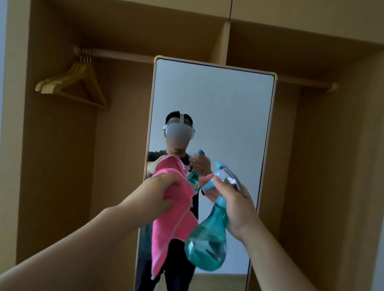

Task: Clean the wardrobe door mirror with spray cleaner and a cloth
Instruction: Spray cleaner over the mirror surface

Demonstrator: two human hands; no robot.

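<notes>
Only 1 view, worn on the head; it looks forward, square onto the mirror (231, 106), which stands close and fills the middle; the wide lens takes in the wardrobe (331, 165) on both sides; the headset (179, 131) shows in the reflection.

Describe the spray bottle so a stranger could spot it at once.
Find the tall mirror in the middle of the wooden wardrobe. In front of it the right hand grips the spray bottle by its neck. It is see-through teal with a round belly, unlike the pink cloth in the left hand.
</notes>
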